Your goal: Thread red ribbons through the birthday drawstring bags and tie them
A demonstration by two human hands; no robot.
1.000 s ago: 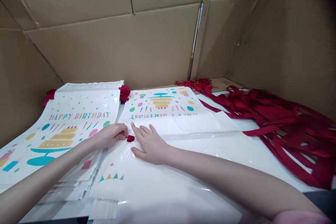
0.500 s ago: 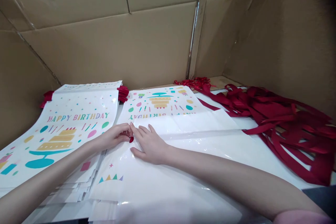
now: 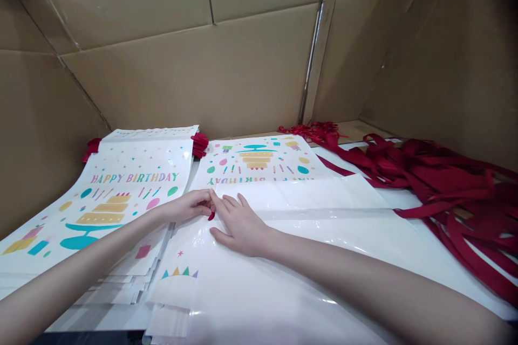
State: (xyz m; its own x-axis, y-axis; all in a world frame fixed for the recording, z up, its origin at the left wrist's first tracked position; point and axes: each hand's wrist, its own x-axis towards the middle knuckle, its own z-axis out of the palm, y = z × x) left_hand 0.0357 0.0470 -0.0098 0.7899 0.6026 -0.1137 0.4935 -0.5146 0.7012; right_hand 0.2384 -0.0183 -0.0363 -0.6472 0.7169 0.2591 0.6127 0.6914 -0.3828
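My left hand pinches the end of a red ribbon at the left edge of a white glossy plastic sheet. Spread over that sheet is my right hand, palm down, its index fingertip touching the left fingers. The sheet's top part is folded over in a band. At the right end of this fold another stretch of red ribbon enters. Beyond the fold, a printed birthday sheet lies upside down to me. My left fingertips partly hide the ribbon end.
On the left lies a stack of "Happy Birthday" sheets with red ribbon bundles at its top corners. A tangled heap of red ribbons covers the right side. Cardboard walls rise behind and at both sides.
The view has shifted, so everything appears slightly farther right. Both hands keep nearly the same place on the sheet, with the ribbon end still in the left fingers.
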